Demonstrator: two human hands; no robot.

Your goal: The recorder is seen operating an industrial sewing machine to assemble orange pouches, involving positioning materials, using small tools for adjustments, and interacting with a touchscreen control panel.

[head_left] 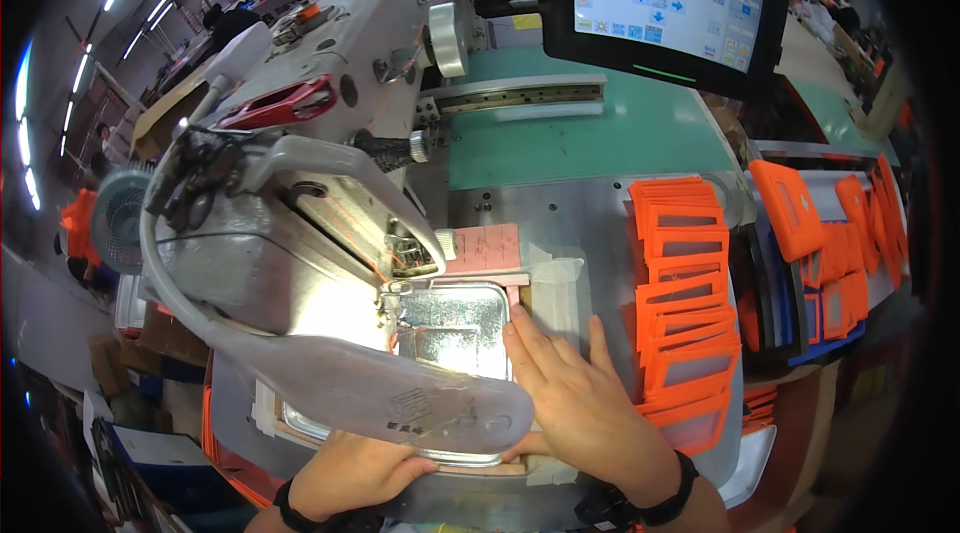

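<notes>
My right hand (pixel 580 403) lies with fingers stretched out along the right edge of a shiny silver rectangular piece (pixel 465 318) in a pale frame under an industrial sewing machine (pixel 330 373). My left hand (pixel 355 478) is at the near left edge of that piece, thumb showing, its other fingers hidden by the machine's translucent arm-shaped guard. A lamp lights the needle area. A pink marked card (pixel 485 249) lies just behind the piece, and pale tape (pixel 555 278) is stuck to the metal bed.
Stacked orange frames (pixel 680 323) lie right of my right hand; more orange pieces (pixel 785 208) sit on a side rack. A touchscreen (pixel 660 8) stands over a green bed (pixel 590 143). A small fan (pixel 120 218) is at left, with cartons, folders and other people farther off.
</notes>
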